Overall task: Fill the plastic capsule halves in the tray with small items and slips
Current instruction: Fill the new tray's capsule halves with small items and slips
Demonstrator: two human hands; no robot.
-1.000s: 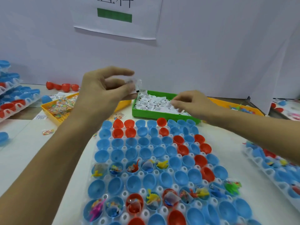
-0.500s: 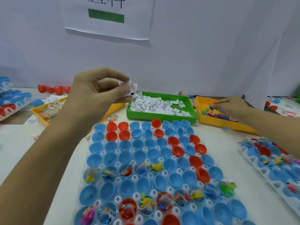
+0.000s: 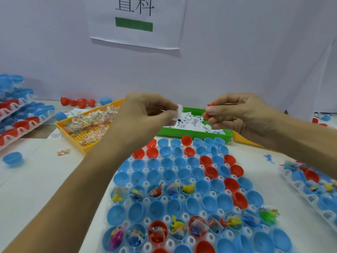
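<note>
A white tray in front of me carries many blue and red capsule halves; several of the near ones hold small toys and packets. My left hand is raised over the tray's far end and pinches a white paper slip. My right hand is level with it, a little to the right, and pinches a small orange toy. Behind both hands a green tray of slips stands on the table.
A yellow basket of clear bead packets stands at the left, with one loose packet beside it. Stacked capsule trays fill the far left. Another capsule tray lies at the right. A loose blue half sits nearby.
My right hand left the yellow tray at the right and rose to meet my left hand, now carrying an orange toy. My left hand stayed raised with its slip.
</note>
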